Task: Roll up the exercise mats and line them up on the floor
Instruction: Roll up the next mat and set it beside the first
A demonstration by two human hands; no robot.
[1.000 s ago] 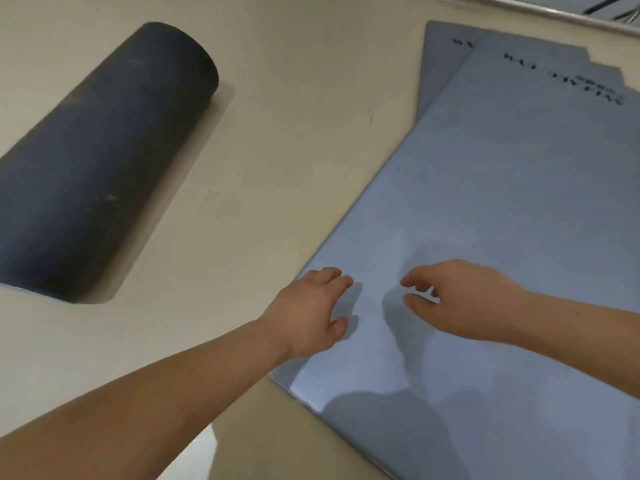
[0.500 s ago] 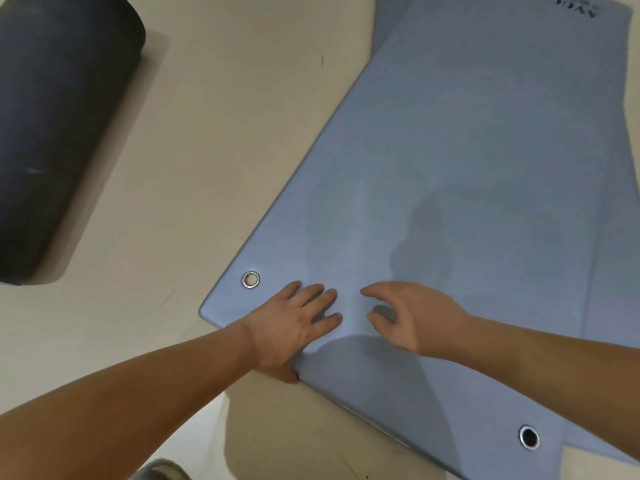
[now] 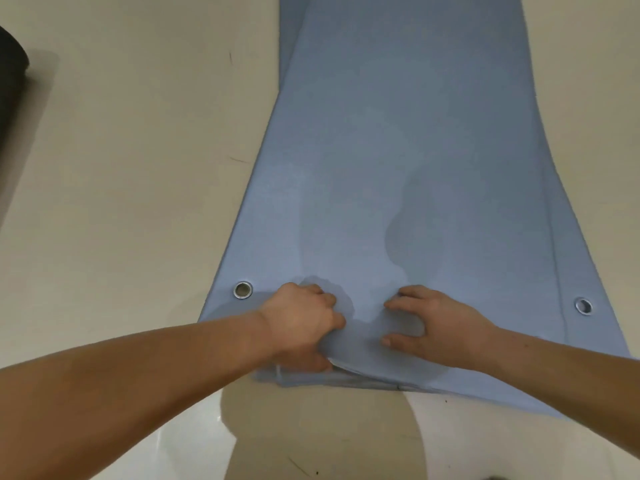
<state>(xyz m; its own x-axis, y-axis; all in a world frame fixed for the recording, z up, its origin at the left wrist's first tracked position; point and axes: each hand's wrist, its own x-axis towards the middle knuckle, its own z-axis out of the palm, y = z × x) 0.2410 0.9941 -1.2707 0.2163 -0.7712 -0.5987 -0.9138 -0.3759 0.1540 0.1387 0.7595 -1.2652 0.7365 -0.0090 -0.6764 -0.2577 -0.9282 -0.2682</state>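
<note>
Floor [image 3: 131,188] (pale, glossy) carries blue mat [image 3: 398,168] lying flat.

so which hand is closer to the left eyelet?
Left. The left hand grips the mat edge just beside the left eyelet; the right hand sits farther along the edge.

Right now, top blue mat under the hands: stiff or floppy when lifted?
Probably floppy: the top blue mat near edge buckles where the left hand pinches it. Likely light, since it lifts with little grip. It may slide off the mat beneath, whose edge shows alongside.
</note>
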